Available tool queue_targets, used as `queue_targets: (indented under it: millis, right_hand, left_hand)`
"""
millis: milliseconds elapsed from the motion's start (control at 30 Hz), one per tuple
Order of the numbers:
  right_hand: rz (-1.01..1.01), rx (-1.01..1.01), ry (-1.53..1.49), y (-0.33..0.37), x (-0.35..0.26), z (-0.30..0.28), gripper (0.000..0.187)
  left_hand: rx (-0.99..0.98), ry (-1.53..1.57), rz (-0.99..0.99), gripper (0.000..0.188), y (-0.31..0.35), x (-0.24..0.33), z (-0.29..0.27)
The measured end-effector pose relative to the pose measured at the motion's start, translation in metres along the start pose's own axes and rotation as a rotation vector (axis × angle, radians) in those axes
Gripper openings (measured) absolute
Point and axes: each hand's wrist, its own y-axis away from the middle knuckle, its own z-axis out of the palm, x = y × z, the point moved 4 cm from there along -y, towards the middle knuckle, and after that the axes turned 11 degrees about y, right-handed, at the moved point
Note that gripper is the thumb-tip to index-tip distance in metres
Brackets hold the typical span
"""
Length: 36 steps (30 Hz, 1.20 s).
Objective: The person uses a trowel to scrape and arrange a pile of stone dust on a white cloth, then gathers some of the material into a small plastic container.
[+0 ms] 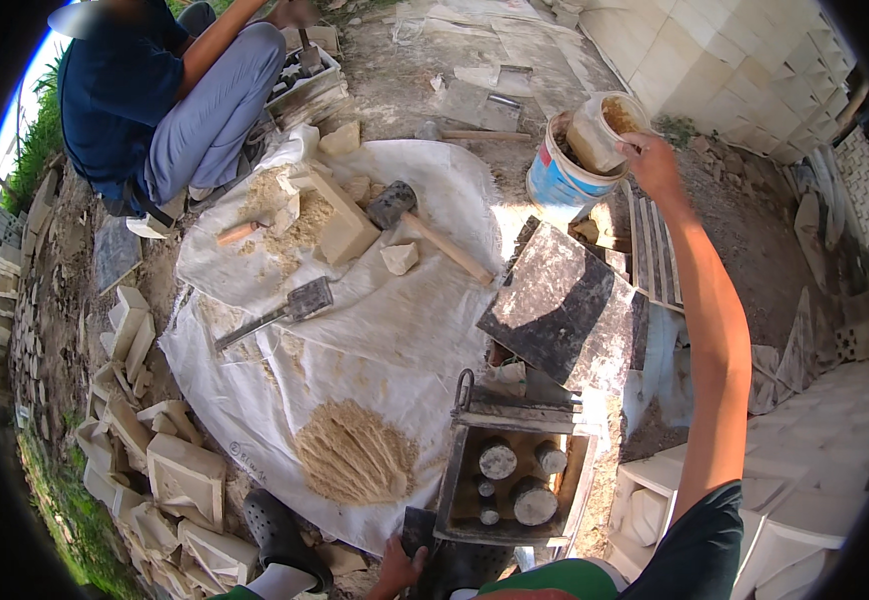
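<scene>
At the upper right my right hand (652, 163) is closed on the rim of a small whitish tub (592, 138) with brownish residue inside. The tub is tilted over the mouth of a blue and white bucket (558, 186). Low in the view, my left hand (398, 568) is closed at the lower edge of a dark flat plate (418, 530); its grip is partly hidden. Beside that hand stands a square metal mould box (445, 500) with several round pieces inside, among them a pale-topped cylinder (498, 460).
A white sheet (395, 310) carries a sand pile (357, 455), a flat-bladed tool (310, 298), a mallet (392, 205) and stone blocks (347, 236). A dark board (560, 305) lies beyond the mould. Cast pieces (187, 480) are heaped left. Another person (125, 110) crouches at upper left.
</scene>
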Motion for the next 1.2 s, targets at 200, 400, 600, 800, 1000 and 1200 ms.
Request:
queue_targets:
  millis: [200,400,600,800,1000,1200]
  right_hand:
    - [0.043,0.135,-0.045,0.009,-0.01,-0.008,0.022]
    - [0.069,0.191,-0.056,0.007,-0.009,-0.011,0.022]
    - [0.076,0.173,-0.014,0.006,-0.011,-0.008,0.021]
    - [0.118,0.066,-0.003,0.013,-0.023,-0.027,0.024]
    - [0.077,0.085,-0.117,0.055,-0.107,-0.114,0.028]
    - [-0.125,-0.116,-0.256,0.157,-0.256,-0.158,0.024]
  left_hand:
    - [-0.023,0.035,-0.002,0.066,-0.002,0.001,-0.003]
    - [-0.049,0.091,0.022,0.063,-0.007,-0.007,0.0]
    - [-0.03,0.099,0.054,0.061,-0.006,-0.005,0.0]
    - [0.136,-0.014,0.169,0.047,0.004,0.002,-0.003]
    - [0.08,0.119,-0.056,0.046,-0.005,0.006,-0.016]
    - [0.499,0.231,0.043,0.025,-0.026,0.0,-0.079]
